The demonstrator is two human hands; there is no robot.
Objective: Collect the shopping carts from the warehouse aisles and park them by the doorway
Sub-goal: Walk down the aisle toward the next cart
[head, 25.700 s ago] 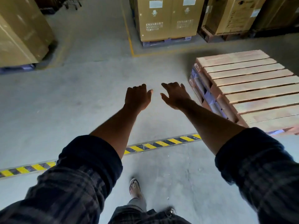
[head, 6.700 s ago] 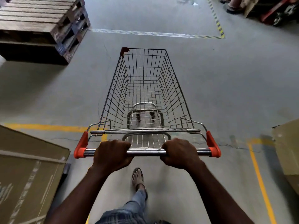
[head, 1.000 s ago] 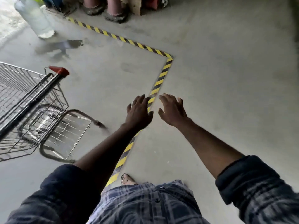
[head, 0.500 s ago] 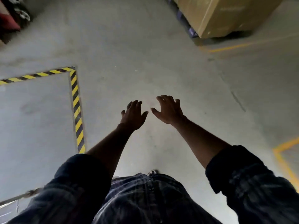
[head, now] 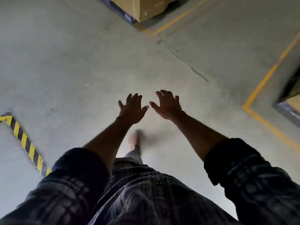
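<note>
No shopping cart is in view. My left hand and my right hand are stretched out side by side in front of me above the bare concrete floor. Both have their fingers spread and hold nothing. My thumbs almost meet between them. One foot shows below my hands, stepping forward.
A large cardboard box on a dark pallet stands at the top, bordered by yellow floor lines. Another pallet corner sits at the right edge inside a yellow line. Black-and-yellow hazard tape runs along the floor at the left.
The view has swung away from the parked cart, which has dropped out of sight. The hazard tape has slid to the left edge and the box has come closer. My hands stay empty.
</note>
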